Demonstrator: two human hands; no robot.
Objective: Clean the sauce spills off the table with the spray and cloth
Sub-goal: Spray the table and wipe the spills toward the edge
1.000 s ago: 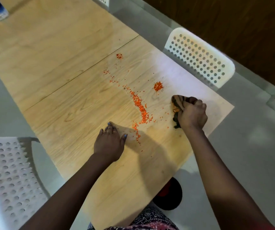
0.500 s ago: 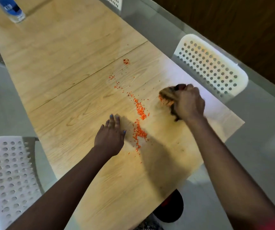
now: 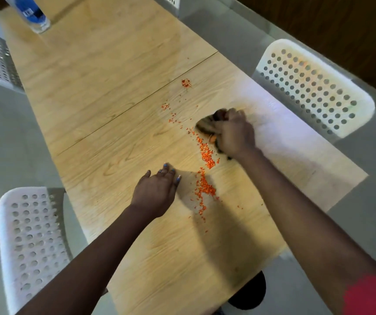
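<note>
I'm looking down at a long table [image 3: 114, 71] of pale wood grain, with a seam line running across it and perforated white plastic chairs [image 3: 314, 87] at 2, 8 and 10 o'clock. I'd say I'm mid-wipe. My right hand [image 3: 233, 133] is bunched tight around the dark cloth [image 3: 206, 125], pressing it at the top of the orange speckled sauce trail [image 3: 206, 176], which runs from 12 down to 6 o'clock. My left hand [image 3: 157, 189] lies flat with fingers spread beside the trail. The next sweep probably needs to drag the cloth down through the grainy bits. The spray bottle [image 3: 32, 14] stands way off at 11 o'clock, clear plastic with a blue label.
</note>
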